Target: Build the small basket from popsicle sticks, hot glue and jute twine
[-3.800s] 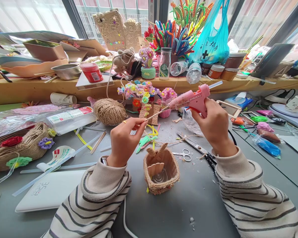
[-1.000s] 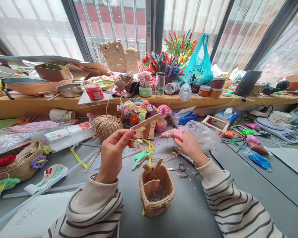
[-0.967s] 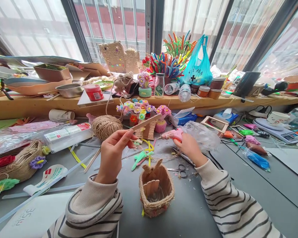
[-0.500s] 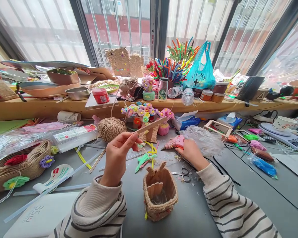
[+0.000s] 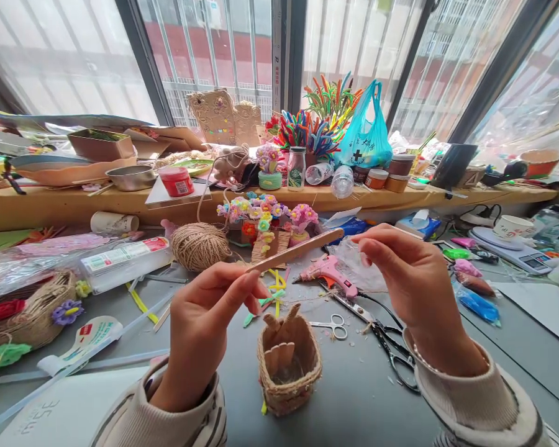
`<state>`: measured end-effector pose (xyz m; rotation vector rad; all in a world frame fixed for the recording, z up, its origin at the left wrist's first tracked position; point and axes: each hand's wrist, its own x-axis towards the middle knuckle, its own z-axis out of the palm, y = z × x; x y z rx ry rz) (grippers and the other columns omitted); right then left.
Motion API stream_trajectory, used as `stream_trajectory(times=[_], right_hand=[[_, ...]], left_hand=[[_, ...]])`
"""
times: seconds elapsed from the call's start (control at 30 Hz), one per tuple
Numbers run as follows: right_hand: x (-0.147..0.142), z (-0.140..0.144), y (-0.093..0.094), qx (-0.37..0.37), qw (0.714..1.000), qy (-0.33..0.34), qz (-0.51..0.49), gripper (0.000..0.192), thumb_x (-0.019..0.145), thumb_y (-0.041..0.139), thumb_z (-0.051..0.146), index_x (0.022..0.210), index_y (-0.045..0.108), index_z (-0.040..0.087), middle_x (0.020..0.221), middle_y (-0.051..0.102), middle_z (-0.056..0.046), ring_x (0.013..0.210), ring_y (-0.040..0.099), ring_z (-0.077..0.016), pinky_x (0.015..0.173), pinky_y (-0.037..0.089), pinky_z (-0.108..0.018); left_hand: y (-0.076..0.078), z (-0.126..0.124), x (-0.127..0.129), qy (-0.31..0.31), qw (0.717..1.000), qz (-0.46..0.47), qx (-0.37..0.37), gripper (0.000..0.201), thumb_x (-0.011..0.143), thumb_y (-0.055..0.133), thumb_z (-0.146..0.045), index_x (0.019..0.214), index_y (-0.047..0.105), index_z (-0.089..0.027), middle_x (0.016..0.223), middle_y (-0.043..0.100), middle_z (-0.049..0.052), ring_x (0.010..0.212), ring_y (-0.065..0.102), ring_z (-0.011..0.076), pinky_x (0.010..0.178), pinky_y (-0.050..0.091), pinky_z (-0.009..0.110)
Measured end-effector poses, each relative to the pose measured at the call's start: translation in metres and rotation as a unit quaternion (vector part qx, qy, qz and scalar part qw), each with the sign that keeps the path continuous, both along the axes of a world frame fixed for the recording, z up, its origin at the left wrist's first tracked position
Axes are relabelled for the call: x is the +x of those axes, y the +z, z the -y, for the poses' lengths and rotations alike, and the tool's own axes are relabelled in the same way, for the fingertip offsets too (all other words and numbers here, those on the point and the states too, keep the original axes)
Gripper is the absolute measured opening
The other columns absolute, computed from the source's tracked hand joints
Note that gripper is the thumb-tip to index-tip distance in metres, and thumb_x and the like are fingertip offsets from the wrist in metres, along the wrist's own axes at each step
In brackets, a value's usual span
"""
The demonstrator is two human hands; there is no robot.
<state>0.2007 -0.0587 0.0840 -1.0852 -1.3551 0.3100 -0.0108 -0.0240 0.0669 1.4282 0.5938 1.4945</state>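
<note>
While the left hand [image 5: 205, 316] pinches the wooden stick's [image 5: 294, 250] near end, its length slants up-right toward the open right hand [image 5: 412, 279], above the twine basket [image 5: 289, 366].

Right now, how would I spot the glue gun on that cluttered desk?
Start at the small twine-wrapped basket on the grey desk, below the hands. Look up and right, past the small silver scissors: the pink plastic glue gun lies on its side, the only pistol-shaped tool there.
</note>
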Motion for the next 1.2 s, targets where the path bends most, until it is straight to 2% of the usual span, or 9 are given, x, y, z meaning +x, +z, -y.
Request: stream_trajectory(times=[0.1,0.43,0.63,0.77,0.9,1.07,1.2], right_hand=[[-0.007,0.012,0.008,0.028,0.995,0.041,-0.085,0.007,0.071,0.064,0.025,0.076,0.068,0.028,0.072,0.06,0.004,0.064,0.053,-0.0068,0.052,0.043,-0.018],[-0.018,0.019,0.011,0.035,0.994,0.054,-0.083,0.011,0.069,0.067,0.019,0.076,0.067,0.028,0.072,0.056,0.006,0.068,0.051,-0.0053,0.057,0.044,-0.016],[-0.018,0.019,0.011,0.058,0.994,0.038,-0.082,0.009,0.07,0.065,0.018,0.073,0.066,0.027,0.071,0.055,0.006,0.069,0.05,-0.0064,0.06,0.042,-0.02],[-0.017,0.02,0.012,0.041,0.994,0.056,-0.086,0.008,0.071,0.065,0.021,0.074,0.066,0.028,0.071,0.056,0.005,0.068,0.05,-0.0073,0.059,0.042,-0.021],[-0.017,0.021,0.011,0.033,0.993,0.069,-0.088,0.008,0.071,0.064,0.021,0.074,0.066,0.028,0.069,0.055,0.005,0.066,0.049,-0.0073,0.057,0.042,-0.021],[-0.017,0.022,0.009,0.015,0.993,0.066,-0.092,0.006,0.073,0.063,0.023,0.074,0.065,0.028,0.069,0.054,0.004,0.064,0.049,-0.0078,0.05,0.039,-0.021],[-0.019,0.023,0.008,0.0,0.993,0.059,-0.107,0.004,0.073,0.063,0.024,0.074,0.065,0.027,0.069,0.053,0.004,0.062,0.049,-0.007,0.048,0.038,-0.02]], left_hand=[[0.0,0.004,0.001,-0.014,1.0,-0.005,0.012,0.003,0.073,0.064,-0.024,0.072,0.066,-0.025,0.055,0.063,-0.007,0.044,0.052,0.0041,0.045,0.046,0.013],[0.001,0.011,0.008,-0.031,0.999,-0.007,0.025,0.003,0.072,0.065,-0.026,0.069,0.066,-0.025,0.054,0.062,-0.006,0.044,0.053,0.0055,0.043,0.046,0.014],[0.0,0.013,0.01,-0.018,1.0,-0.004,0.0,0.004,0.07,0.067,-0.025,0.066,0.066,-0.023,0.052,0.061,-0.005,0.042,0.053,0.0059,0.042,0.045,0.015],[-0.002,0.011,0.01,-0.031,0.999,-0.009,0.016,0.003,0.072,0.064,-0.024,0.069,0.066,-0.024,0.054,0.062,-0.005,0.042,0.053,0.0067,0.042,0.046,0.017],[-0.002,0.012,0.01,-0.019,1.0,-0.003,0.02,0.003,0.071,0.065,-0.024,0.069,0.066,-0.025,0.054,0.062,-0.004,0.041,0.052,0.0072,0.039,0.045,0.018],[0.0,0.014,0.01,-0.015,1.0,0.005,0.015,0.005,0.071,0.064,-0.021,0.069,0.067,-0.025,0.053,0.062,-0.005,0.041,0.053,0.0068,0.039,0.044,0.017],[-0.003,0.012,0.007,-0.016,0.999,-0.021,0.04,0.01,0.075,0.06,-0.017,0.072,0.067,-0.025,0.059,0.065,-0.006,0.045,0.054,0.006,0.043,0.046,0.017]])
